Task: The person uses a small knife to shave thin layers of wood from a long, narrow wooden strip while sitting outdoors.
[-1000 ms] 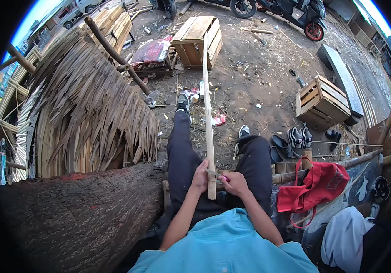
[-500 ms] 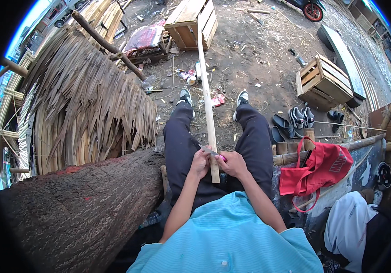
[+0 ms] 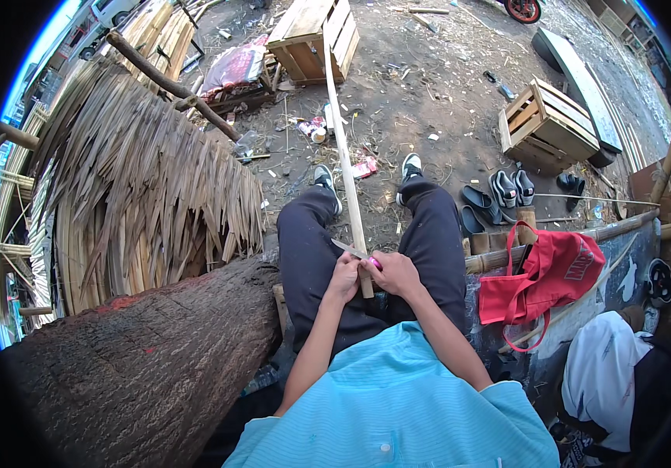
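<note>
Fingers of the right hand (image 3: 398,273) grip the knife (image 3: 356,253); those of the left hand (image 3: 342,277) close on the stick (image 3: 345,164), between the legs (image 3: 310,242). I'd keep the knife shallow, its edge clear of the left hand.

The knife handle (image 3: 375,264) is pink, the wooden strip (image 3: 346,168) pale tan.
</note>
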The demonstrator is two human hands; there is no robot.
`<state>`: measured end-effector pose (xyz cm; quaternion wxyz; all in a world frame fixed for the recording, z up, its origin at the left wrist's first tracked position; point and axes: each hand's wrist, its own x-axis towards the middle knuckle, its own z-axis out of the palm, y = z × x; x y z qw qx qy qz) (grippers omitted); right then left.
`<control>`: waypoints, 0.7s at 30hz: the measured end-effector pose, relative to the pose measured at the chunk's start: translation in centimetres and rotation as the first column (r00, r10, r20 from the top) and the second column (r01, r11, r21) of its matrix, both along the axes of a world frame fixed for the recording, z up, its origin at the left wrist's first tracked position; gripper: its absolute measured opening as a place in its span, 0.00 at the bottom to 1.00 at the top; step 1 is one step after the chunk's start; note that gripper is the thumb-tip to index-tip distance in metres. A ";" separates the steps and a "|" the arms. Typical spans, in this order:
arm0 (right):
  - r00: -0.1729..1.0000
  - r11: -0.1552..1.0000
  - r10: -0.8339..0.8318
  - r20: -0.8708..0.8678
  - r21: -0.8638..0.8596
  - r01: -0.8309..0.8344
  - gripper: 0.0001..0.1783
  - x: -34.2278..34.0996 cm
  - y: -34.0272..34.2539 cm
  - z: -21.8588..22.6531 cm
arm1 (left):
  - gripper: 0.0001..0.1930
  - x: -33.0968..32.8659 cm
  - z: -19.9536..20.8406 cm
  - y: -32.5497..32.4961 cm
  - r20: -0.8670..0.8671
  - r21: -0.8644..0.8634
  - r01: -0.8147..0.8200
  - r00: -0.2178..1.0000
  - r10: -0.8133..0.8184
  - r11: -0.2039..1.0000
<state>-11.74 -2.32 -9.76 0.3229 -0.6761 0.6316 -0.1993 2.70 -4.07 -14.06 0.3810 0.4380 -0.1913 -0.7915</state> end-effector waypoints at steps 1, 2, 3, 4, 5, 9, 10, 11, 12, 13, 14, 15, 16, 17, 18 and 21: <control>1.000 1.000 0.017 -0.023 0.012 -0.016 0.24 0.0 0.1 0.1 | 0.17 -0.1 -0.3 -0.2 0.001 0.005 -0.006 1.000 0.006 1.000; 0.998 0.999 0.035 -0.045 0.025 -0.033 0.24 0.0 0.1 0.1 | 0.15 -0.1 -0.6 -0.3 0.002 0.011 -0.012 1.000 0.012 1.000; 0.998 0.999 0.037 -0.046 0.028 -0.035 0.24 0.0 0.2 0.2 | 0.15 -0.3 -0.4 -0.3 0.001 0.014 -0.014 1.000 0.014 1.000; 0.998 0.999 0.046 -0.045 0.002 -0.046 0.24 0.0 0.2 0.3 | 0.14 -0.4 -0.3 -0.3 0.029 0.010 -0.020 0.999 0.020 1.000; 0.997 0.998 0.057 -0.044 -0.024 -0.058 0.24 0.1 0.2 0.3 | 0.14 -0.5 -0.2 -0.5 0.058 0.007 -0.027 0.998 0.026 1.000; 0.997 0.997 0.072 -0.034 0.002 -0.072 0.24 0.2 0.1 0.8 | 0.16 -0.2 0.3 -0.5 0.007 -0.006 -0.047 0.999 0.047 0.999; 0.997 0.997 0.073 -0.025 -0.028 -0.074 0.23 0.2 0.2 0.7 | 0.16 -0.3 0.4 -0.5 0.029 0.008 -0.054 0.998 0.054 0.999; 0.997 0.995 0.074 -0.015 -0.058 -0.075 0.22 0.2 0.1 0.6 | 0.16 -0.4 0.5 -0.5 0.051 0.021 -0.061 0.997 0.060 0.998; 0.997 0.995 0.076 -0.011 -0.059 -0.076 0.22 0.2 0.1 0.6 | 0.16 -0.3 0.6 -0.5 0.062 0.030 -0.067 0.996 0.065 0.997; 0.996 0.995 0.086 -0.027 -0.041 -0.087 0.22 0.2 0.1 0.6 | 0.16 -0.2 0.7 -0.5 0.066 0.029 -0.068 0.996 0.066 0.997; 0.995 0.995 0.095 -0.042 -0.023 -0.096 0.22 0.3 0.1 0.6 | 0.16 -0.1 0.7 -0.5 0.062 0.026 -0.069 0.996 0.067 0.997; 0.995 0.995 0.097 -0.039 -0.024 -0.098 0.22 0.4 0.1 0.6 | 0.16 0.0 0.7 -0.5 0.057 0.024 -0.071 0.996 0.070 0.997; 0.995 0.995 0.094 -0.043 -0.038 -0.095 0.22 0.4 0.2 0.6 | 0.16 0.0 0.8 -0.5 0.060 0.022 -0.073 0.996 0.071 0.997; 0.995 0.994 0.090 -0.046 -0.052 -0.092 0.23 0.5 0.2 0.6 | 0.17 0.1 0.8 -0.4 0.048 0.021 -0.082 0.996 0.081 0.996; 0.995 0.995 0.089 -0.045 -0.048 -0.091 0.23 0.5 0.3 0.5 | 0.17 0.1 0.8 -0.3 0.032 0.025 -0.090 0.995 0.089 0.996; 0.995 0.995 0.088 -0.044 -0.052 -0.090 0.23 0.2 0.2 0.3 | 0.18 -0.2 1.1 -0.4 0.079 0.033 -0.102 0.992 0.099 0.994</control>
